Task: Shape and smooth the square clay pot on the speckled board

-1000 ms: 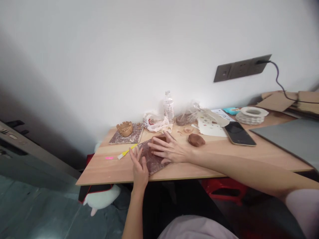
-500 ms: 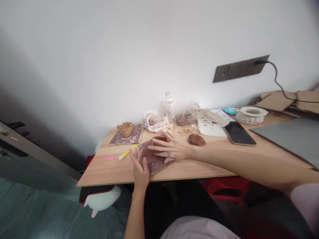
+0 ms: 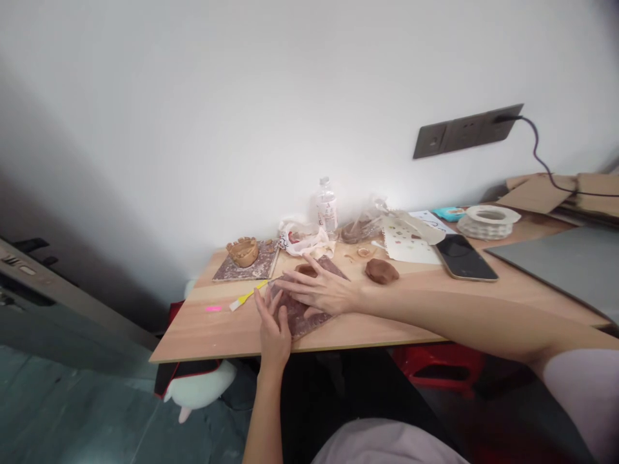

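So I'm standing here watching someone with a hollow brown clay piece, and it's sitting on a speckled board close to the front edge of the table, left of the middle. Guessing it's being kept there so both arms are reaching it easily.

The right hand is lying across the piece, fingers stretched out and loosely spread. That grip isn't closing round anything I can see, though the palm is hiding whether it's pressing or just touching. Looks like the flat fingers are spreading the contact along the wall.

The left hand is standing half-cupped at the board's left side, thumb and fingers well apart, so that grip is wide and holding nothing visible. Probably it's acting as a stop, but I can't tell if it's actually touching.

A yellow-handled brush is lying just past the left fingertips, handy for that side. A spare clay lump is waiting right of the board, clear of it. Toward the back left corner, a notched clay bowl is sitting on its own board, presumably out of the way.
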The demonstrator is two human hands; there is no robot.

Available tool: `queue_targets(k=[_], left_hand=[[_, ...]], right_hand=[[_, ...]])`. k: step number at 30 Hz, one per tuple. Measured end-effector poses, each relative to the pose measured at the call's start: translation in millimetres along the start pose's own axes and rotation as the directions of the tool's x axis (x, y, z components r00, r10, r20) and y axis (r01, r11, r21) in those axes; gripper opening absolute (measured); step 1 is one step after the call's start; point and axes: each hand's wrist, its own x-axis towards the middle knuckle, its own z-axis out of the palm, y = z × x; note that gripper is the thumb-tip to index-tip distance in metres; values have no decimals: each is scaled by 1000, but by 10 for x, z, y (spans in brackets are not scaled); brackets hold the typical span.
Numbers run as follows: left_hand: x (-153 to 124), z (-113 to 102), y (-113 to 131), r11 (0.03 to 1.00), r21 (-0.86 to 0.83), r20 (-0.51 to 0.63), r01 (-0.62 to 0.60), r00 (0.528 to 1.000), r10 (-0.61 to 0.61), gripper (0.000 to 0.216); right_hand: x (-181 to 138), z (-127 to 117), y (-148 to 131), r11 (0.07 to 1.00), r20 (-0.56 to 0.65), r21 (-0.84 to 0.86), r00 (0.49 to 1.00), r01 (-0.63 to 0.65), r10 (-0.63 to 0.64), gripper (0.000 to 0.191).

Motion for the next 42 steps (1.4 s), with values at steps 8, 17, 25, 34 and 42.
queue_targets(k=[8,17,25,34,42], left_hand=[[-4,5,-33,1000,5,-21,-15,1000,15,74],[-3,-5,-22,1000,-15,-32,-5,999,4,73],[-3,4,4,1000,-15,-57,-25,998,24,72],[-10,-1,-10,999,-31,-61,-21,998,19,71],[-4,-13,-4,999,-46,-64,-27,998,24,72]], right_hand=[[-63,16,-57,993,11,112,1000,23,-24,47],[-30,13,-25,999,5,25,999,37,-37,48],[-326,-67,195,984,-72,93,987,153,-147,40],[-413,-81,259,971,-40,192,990,144,-139,43],[-1255,90,954,758,132,276,804,-591,579,37]])
